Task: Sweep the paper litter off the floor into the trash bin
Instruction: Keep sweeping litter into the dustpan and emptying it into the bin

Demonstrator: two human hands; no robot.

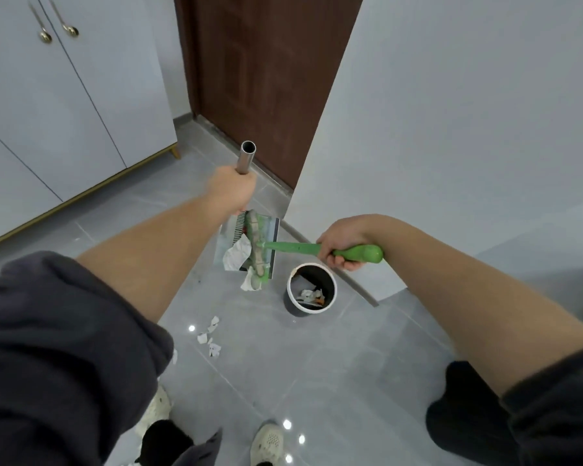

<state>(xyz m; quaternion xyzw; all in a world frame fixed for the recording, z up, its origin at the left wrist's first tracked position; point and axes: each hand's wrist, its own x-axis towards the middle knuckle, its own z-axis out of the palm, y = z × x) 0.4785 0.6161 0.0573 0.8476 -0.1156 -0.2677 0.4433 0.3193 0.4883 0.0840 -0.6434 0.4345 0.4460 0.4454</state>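
My left hand (231,188) grips the metal handle (246,156) of a grey dustpan (229,237) that stands on the floor. My right hand (342,245) grips the green handle of a small broom (357,253); its green bristle head (258,252) lies across the dustpan's mouth. A crumpled white paper (236,255) sits inside the pan, and another piece (248,283) lies at the pan's lip under the bristles. Several small paper scraps (211,336) lie on the grey tiles nearer to me. The round trash bin (311,286), dark inside with a white rim, stands just right of the pan and holds some litter.
A white wall corner (297,210) rises right behind the pan and bin, with a brown door (266,79) beyond. White cabinets (54,105) line the left. My shoes (268,443) are at the bottom on the tiled floor.
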